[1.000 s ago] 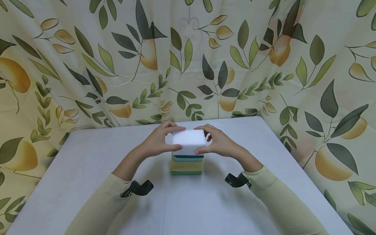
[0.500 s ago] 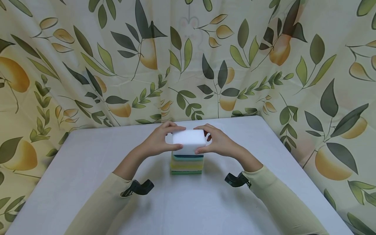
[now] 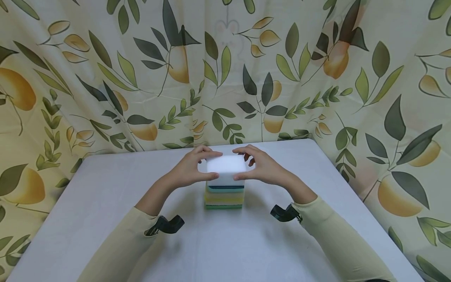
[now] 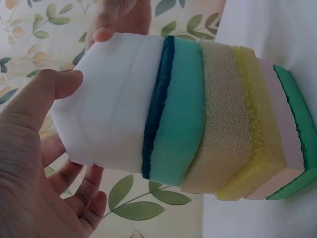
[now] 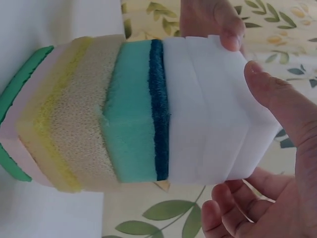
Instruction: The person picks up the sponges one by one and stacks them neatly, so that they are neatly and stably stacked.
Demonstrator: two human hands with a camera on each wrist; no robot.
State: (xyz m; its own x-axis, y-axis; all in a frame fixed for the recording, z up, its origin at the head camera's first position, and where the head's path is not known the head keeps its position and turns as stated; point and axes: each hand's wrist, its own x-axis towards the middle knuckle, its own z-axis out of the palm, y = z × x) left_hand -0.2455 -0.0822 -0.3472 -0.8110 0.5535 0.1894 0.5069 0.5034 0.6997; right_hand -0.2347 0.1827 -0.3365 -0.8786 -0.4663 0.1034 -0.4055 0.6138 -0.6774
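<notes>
A tall stack of sponges stands on the table. Its top is several white sponges (image 3: 226, 168) laid flush, with thin seams between them. Beneath come a turquoise sponge with a dark blue scouring layer (image 4: 178, 114), a beige and yellow sponge (image 5: 79, 109), and a pink sponge with a green layer (image 4: 282, 124) at the bottom. My left hand (image 3: 186, 167) holds the left end of the white sponges, thumb in front and fingers behind. On the right end, my right hand (image 3: 264, 166) has its thumb at the front and curved fingers at the back.
A white cloth covers the table (image 3: 218, 250), whose back edge lies just beyond the stack. Behind hangs a curtain (image 3: 225, 78) printed with leaves and fruit. Both wrists carry black camera mounts (image 3: 169, 224).
My right hand has shifted slightly upward at the right end of the white sponges. The left hand and the lower stack stay where they were.
</notes>
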